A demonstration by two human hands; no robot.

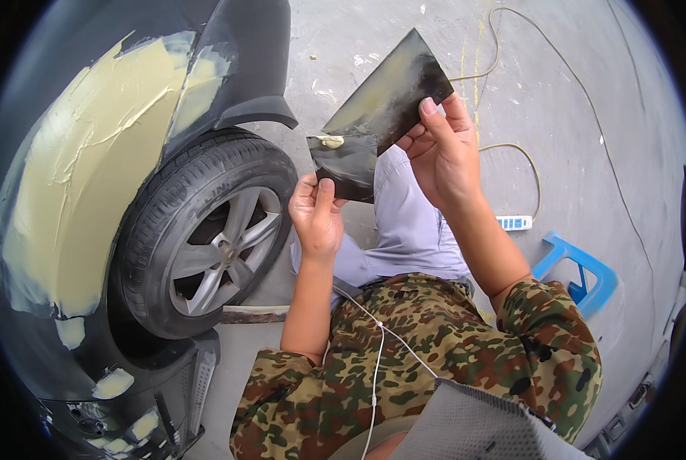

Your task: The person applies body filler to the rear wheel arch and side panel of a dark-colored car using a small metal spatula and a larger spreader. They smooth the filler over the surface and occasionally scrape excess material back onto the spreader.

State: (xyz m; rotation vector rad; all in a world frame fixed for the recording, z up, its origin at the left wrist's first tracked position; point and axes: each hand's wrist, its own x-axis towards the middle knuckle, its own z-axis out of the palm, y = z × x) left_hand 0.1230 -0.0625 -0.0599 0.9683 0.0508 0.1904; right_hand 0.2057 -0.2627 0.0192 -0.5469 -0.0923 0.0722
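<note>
My left hand [316, 217] grips a small dark spreader blade [348, 166] by its lower edge; a dab of pale yellow filler [331, 142] sits on its top edge. My right hand [442, 149] holds a larger dark spreader blade [393, 92], smeared with filler, and its lower corner meets the small blade's top edge at the filler. Both are held up above my knee in grey trousers. To the left stands a dark car's fender [97, 169], coated in thick pale yellow filler, above its wheel [205, 238].
A blue plastic stool [580, 272] lies on the concrete floor at the right. A white power strip [514, 222] with a yellowish cable [531, 165] lies behind my right forearm. A white earphone wire [377, 353] runs down my camouflage shirt. Filler patches dot the lower bumper [113, 383].
</note>
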